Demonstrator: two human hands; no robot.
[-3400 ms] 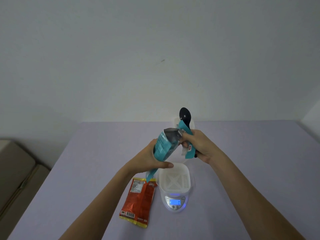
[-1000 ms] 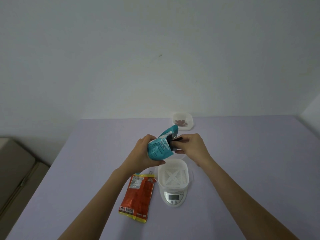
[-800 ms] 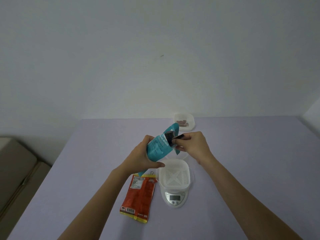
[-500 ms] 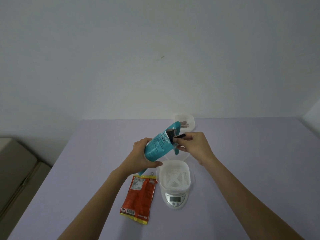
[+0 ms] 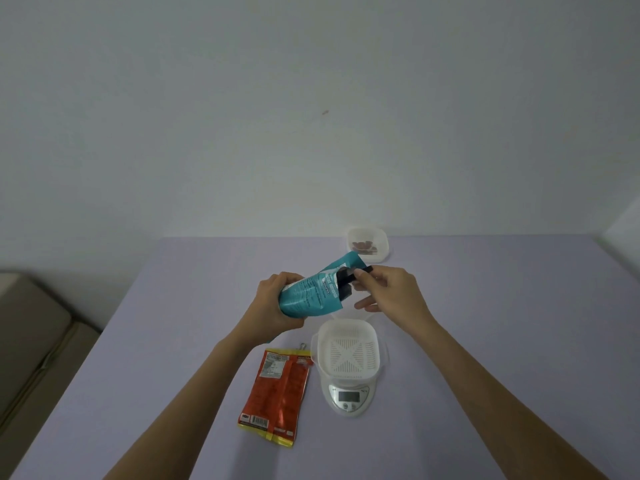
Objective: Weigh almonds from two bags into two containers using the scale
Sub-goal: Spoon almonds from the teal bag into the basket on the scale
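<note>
My left hand point(image 5: 273, 306) grips a teal almond bag point(image 5: 317, 294), tilted with its open mouth toward the right. My right hand point(image 5: 391, 294) pinches the black spoon handle point(image 5: 362, 270); the spoon's bowl is hidden inside the bag's mouth. Both are held above the table, just behind a white slotted container point(image 5: 349, 351) that sits on the white digital scale point(image 5: 349, 398). An orange-red almond bag point(image 5: 277, 386) lies flat left of the scale. A second clear container point(image 5: 367, 249) holding a few almonds stands at the table's far side.
The lilac table point(image 5: 485, 323) stretches wide to the right and left of the scale. A beige couch point(image 5: 31, 341) lies beyond the table's left edge. A plain wall rises behind the table.
The spoon went from standing above the bag into its mouth. Over the last second the bag has tilted flatter and my right hand has drawn the handle slightly outward.
</note>
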